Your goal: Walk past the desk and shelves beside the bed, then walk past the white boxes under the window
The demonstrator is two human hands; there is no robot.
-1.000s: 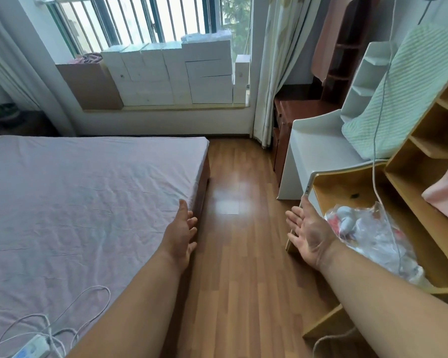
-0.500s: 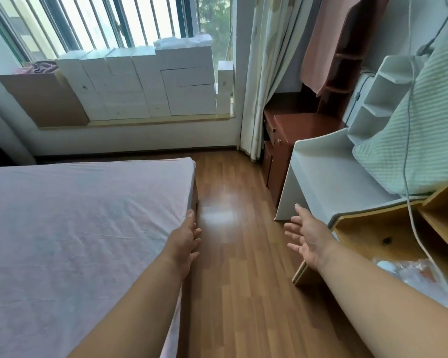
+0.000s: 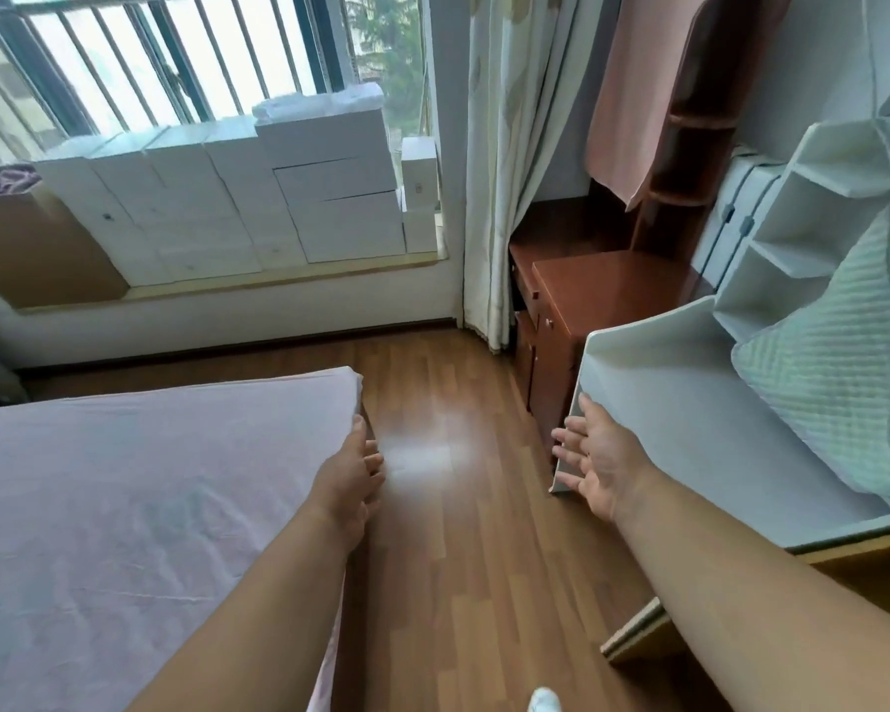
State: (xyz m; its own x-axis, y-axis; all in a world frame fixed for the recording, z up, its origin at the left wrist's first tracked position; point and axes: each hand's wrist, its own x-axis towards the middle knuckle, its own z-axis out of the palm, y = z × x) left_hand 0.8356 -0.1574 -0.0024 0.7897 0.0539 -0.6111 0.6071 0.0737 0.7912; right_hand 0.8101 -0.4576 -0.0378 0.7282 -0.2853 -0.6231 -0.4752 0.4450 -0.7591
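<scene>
I stand on a wood floor (image 3: 463,531) between a pink-sheeted bed (image 3: 140,506) and a white shelf unit (image 3: 689,429) lying tipped, long side toward the window. My left hand (image 3: 348,477) hovers, fingers straight, at the bed's corner; my right hand (image 3: 599,454), spread and empty, reaches beside the unit's front edge.

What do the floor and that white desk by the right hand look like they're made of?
Floor: wood or laminate planks, apparently; grain lines, glossy glare patch. White desk beside the right hand: probably painted or laminated board; smooth, matte, thin flat edge.
</scene>
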